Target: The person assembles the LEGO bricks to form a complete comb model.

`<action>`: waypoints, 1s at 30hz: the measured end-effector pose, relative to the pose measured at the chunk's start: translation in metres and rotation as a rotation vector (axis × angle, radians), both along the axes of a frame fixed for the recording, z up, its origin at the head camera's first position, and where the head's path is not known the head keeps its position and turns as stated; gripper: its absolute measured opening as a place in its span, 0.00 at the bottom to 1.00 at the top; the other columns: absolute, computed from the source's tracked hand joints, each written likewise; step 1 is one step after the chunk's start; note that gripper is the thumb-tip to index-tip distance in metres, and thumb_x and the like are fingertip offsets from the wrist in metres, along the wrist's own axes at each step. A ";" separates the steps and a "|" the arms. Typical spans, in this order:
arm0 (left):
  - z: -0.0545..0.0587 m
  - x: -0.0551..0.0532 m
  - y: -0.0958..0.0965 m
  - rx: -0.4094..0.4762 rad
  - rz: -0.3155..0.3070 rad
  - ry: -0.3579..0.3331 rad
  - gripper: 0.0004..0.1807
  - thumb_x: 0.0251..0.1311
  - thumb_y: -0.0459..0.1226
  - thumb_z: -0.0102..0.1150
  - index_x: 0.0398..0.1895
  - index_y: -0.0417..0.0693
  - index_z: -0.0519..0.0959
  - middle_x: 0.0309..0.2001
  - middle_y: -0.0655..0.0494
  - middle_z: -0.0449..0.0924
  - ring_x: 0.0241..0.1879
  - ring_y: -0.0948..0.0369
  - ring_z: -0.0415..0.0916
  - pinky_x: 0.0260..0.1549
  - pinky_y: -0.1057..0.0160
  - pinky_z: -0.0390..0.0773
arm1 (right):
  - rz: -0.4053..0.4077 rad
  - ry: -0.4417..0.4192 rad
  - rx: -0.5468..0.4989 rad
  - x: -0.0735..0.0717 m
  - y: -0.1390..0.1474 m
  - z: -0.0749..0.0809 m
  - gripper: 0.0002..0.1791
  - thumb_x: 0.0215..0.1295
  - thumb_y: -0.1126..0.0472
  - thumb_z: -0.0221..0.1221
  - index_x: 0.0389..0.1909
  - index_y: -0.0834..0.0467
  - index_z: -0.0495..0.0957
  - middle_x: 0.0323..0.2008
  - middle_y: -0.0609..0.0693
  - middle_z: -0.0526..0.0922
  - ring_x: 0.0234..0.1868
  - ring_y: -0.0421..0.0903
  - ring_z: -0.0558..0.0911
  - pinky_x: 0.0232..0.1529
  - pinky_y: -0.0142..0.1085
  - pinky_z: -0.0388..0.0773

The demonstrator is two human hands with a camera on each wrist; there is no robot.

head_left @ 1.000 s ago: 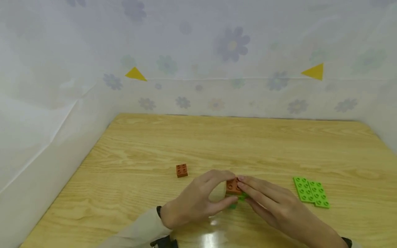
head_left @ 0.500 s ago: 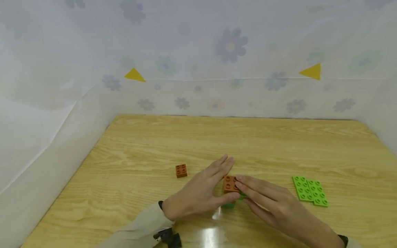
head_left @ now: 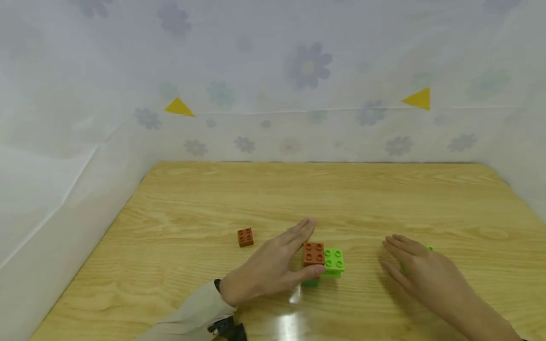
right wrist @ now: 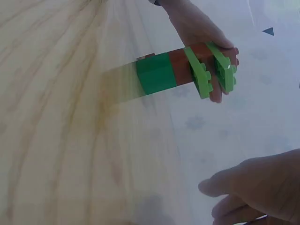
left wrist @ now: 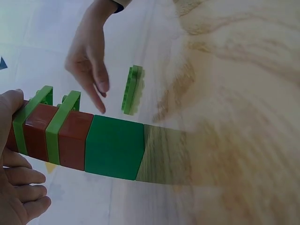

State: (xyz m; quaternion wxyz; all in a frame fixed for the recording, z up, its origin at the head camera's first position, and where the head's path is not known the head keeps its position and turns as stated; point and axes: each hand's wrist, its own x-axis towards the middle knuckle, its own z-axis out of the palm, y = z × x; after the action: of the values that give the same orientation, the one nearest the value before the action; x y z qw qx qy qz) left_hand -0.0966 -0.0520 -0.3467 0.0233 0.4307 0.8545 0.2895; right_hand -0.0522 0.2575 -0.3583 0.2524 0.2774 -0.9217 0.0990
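A tower of toy building bricks [head_left: 313, 255] stands on the table: a dark green brick [left wrist: 115, 146] at its base, reddish-brown bricks above, and two light green plates [right wrist: 201, 77] jutting out to the right. My left hand [head_left: 266, 270] is around the tower, its straight fingers stretched past the far side and its thumb along the near side by the top brick. My right hand [head_left: 426, 272] is apart from the tower, over to the right, with nothing in its fingers. It overlaps the loose light green plates [left wrist: 130, 93] in the head view; the left wrist view shows a gap between them.
A loose reddish-brown brick [head_left: 245, 237] lies to the left of the tower, beyond my left wrist. The wooden table [head_left: 273, 199] is bounded by a white flowered sheet [head_left: 239, 85] at the back and sides, with two yellow triangles [head_left: 420, 98] on it.
My left fingers have straightened and come off the top brick. My right hand has let go of the tower's light green part and moved right, over the loose plates.
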 end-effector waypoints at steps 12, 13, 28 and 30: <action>-0.004 0.001 -0.004 0.010 -0.014 0.032 0.42 0.70 0.59 0.44 0.76 0.43 0.46 0.75 0.50 0.44 0.74 0.59 0.44 0.69 0.56 0.56 | -0.234 -0.245 0.187 0.006 0.016 -0.020 0.24 0.47 0.59 0.73 0.43 0.69 0.82 0.45 0.69 0.82 0.52 0.71 0.76 0.43 0.59 0.79; -0.004 0.001 -0.004 0.008 -0.017 0.038 0.42 0.70 0.58 0.44 0.76 0.43 0.46 0.75 0.50 0.45 0.74 0.58 0.44 0.69 0.56 0.56 | -0.228 -0.239 0.177 0.006 0.015 -0.021 0.24 0.44 0.61 0.74 0.44 0.67 0.82 0.44 0.68 0.82 0.51 0.70 0.77 0.40 0.58 0.80; -0.002 -0.001 -0.002 -0.006 -0.043 0.039 0.42 0.70 0.58 0.44 0.76 0.45 0.44 0.75 0.51 0.42 0.74 0.59 0.42 0.69 0.56 0.55 | -0.200 -0.384 0.029 -0.002 0.009 -0.023 0.30 0.48 0.77 0.68 0.56 0.62 0.77 0.46 0.66 0.82 0.40 0.63 0.82 0.28 0.52 0.81; -0.002 -0.002 -0.002 -0.006 -0.043 0.046 0.42 0.70 0.58 0.43 0.76 0.45 0.44 0.75 0.51 0.43 0.74 0.59 0.42 0.69 0.56 0.55 | -0.189 -0.374 0.010 -0.003 0.009 -0.023 0.30 0.47 0.77 0.68 0.55 0.62 0.77 0.44 0.65 0.82 0.40 0.63 0.82 0.29 0.53 0.81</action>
State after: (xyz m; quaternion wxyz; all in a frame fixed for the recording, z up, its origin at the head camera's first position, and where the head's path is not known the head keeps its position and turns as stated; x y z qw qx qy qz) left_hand -0.0984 -0.0542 -0.3487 0.0112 0.4553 0.8462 0.2765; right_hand -0.0553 0.2663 -0.3817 0.0838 0.1676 -0.9749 0.1199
